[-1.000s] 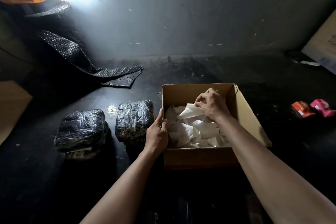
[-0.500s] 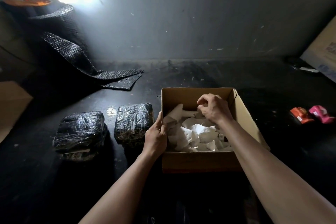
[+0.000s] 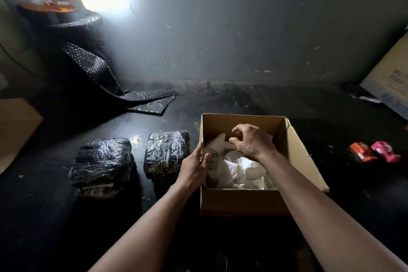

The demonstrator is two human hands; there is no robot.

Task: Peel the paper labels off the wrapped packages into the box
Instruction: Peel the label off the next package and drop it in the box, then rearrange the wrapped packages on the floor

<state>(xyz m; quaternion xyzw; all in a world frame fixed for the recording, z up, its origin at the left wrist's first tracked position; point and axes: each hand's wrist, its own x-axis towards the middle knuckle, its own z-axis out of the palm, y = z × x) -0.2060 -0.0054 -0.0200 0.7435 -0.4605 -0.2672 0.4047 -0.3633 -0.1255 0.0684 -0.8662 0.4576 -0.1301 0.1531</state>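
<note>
An open cardboard box (image 3: 245, 202) stands on the dark table in front of me, holding several crumpled white paper labels (image 3: 238, 166). My left hand (image 3: 194, 166) grips the box's left wall, thumb outside and fingers over the rim. My right hand (image 3: 251, 140) hovers inside the box above the paper, fingers curled and apart with nothing in them. Two packages wrapped in black bubble wrap and clear film lie to the left of the box: one (image 3: 166, 153) right beside it, the other (image 3: 102, 161) farther left.
A roll of black bubble wrap (image 3: 88, 35) stands at the back left, its loose sheet (image 3: 150, 99) trailing across the table. An orange tape dispenser (image 3: 362, 152) and a pink one (image 3: 385, 151) lie at the right. Cardboard boxes sit at the far right (image 3: 390, 79) and left edge (image 3: 15, 126).
My right hand let go of the white paper it held and opened above the pile, shifting slightly left. My left hand stayed on the box's wall.
</note>
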